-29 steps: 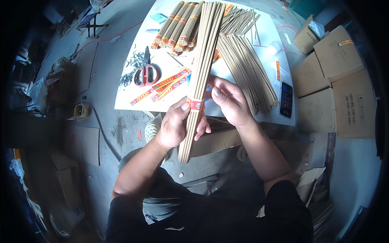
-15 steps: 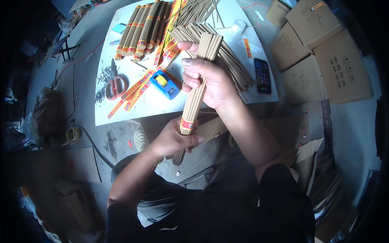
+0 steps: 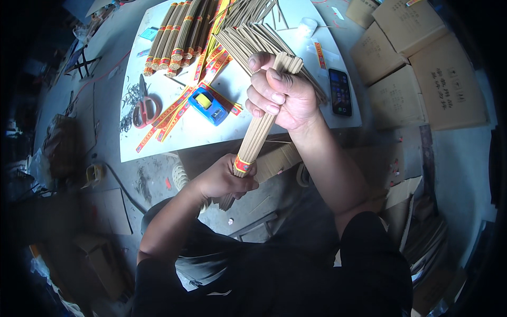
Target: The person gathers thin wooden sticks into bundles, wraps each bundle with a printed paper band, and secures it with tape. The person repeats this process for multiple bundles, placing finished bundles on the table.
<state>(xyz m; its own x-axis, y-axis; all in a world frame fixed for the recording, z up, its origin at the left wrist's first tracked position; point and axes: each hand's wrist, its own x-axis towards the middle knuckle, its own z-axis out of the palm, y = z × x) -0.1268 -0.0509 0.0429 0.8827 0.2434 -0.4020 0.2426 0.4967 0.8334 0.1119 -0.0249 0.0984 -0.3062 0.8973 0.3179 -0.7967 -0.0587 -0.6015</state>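
A bundle of brown incense sticks [image 3: 256, 133] slants between my two hands, in front of the table's near edge. Around its lower part runs a red and yellow paper band [image 3: 243, 164]. My left hand [image 3: 226, 177] is wrapped round the bottom end, just under the band. Higher up, my right hand [image 3: 282, 98] closes round the top part, its thumb bent across the sticks. The tips stick out above that fist. Beyond it, a heap of loose incense sticks [image 3: 259, 45] lies on the table, partly hidden by my right hand.
On the white table [image 3: 158, 142] are stacked banded incense bundles [image 3: 182, 37], scissors [image 3: 145, 108], red and yellow paper strips [image 3: 171, 119], a blue tape dispenser [image 3: 209, 107], a phone [image 3: 340, 92] and a small white container [image 3: 307, 27]. Cardboard boxes [image 3: 443, 79] stand at the right.
My right hand has closed more tightly round the top of the bundle and moved slightly right. The bundle leans further right. My left hand keeps its hold near the band.
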